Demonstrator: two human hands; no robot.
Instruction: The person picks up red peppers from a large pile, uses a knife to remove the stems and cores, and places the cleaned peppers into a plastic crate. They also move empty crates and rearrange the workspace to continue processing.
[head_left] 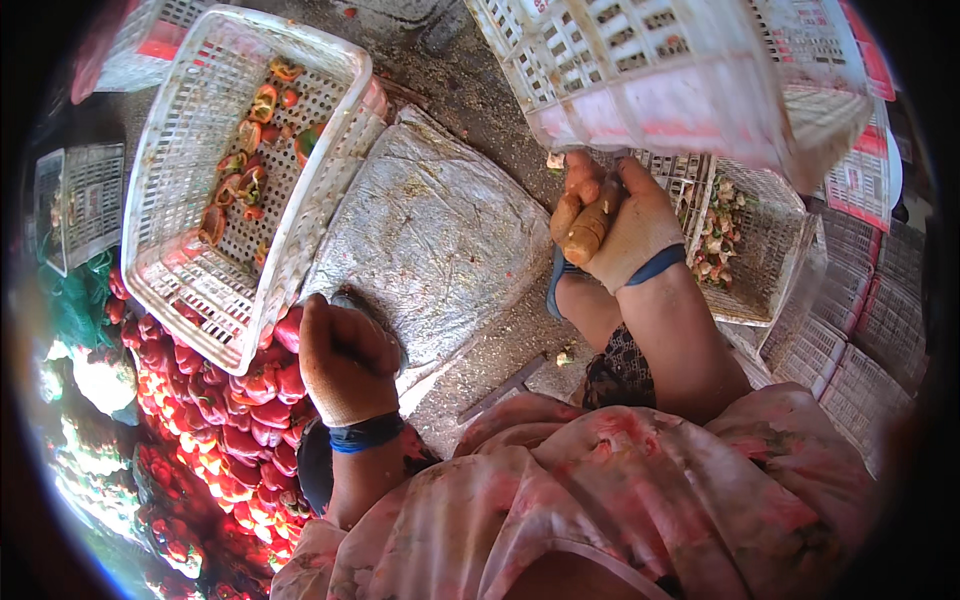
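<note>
My left hand [345,360], in a stained tan glove with a blue band at the wrist, is closed beside a heap of red bell peppers [250,430]. Its curled fingers hide whatever may be in them. My right hand [620,225], gloved and banded the same way, is bent closed just below the lower edge of a white and pink plastic crate [640,90]. A small dark bit shows at its fingertips, too little to name. Whether this hand touches the crate, I cannot tell. Left of centre, a white crate [150,210] holds cut pepper pieces [250,185].
A flat, dirty silver-grey sheet [430,220] lies on the littered floor between the crates. Right of my right hand, another crate [790,270] contains pale and reddish scraps [720,230]. More crates [850,330] stand at the far right. Green netting [75,300] lies at the left.
</note>
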